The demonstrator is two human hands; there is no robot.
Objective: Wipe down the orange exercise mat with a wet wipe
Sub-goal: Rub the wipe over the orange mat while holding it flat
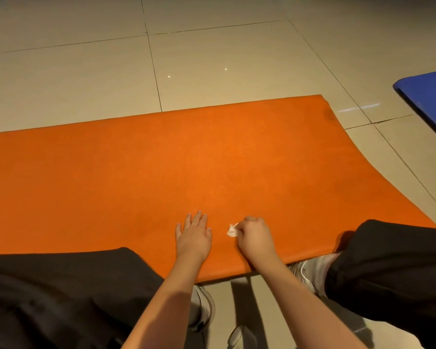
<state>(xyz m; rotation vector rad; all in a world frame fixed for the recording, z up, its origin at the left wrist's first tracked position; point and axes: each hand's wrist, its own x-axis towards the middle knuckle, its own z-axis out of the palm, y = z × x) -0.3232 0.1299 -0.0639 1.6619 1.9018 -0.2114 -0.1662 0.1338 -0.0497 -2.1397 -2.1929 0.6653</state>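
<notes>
On beige tiled floor [111,71], orange exercise mat [161,159] lies flat.

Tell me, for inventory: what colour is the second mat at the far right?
Blue mat, seen in the head view.

Two mats are counted: one orange exercise mat [186,159] and one blue mat [431,96]. One wet wipe [232,230] is seen. Two hands are counted, the left hand [193,235] and the right hand [256,236]. Two light shoes [312,270] are seen.
</notes>
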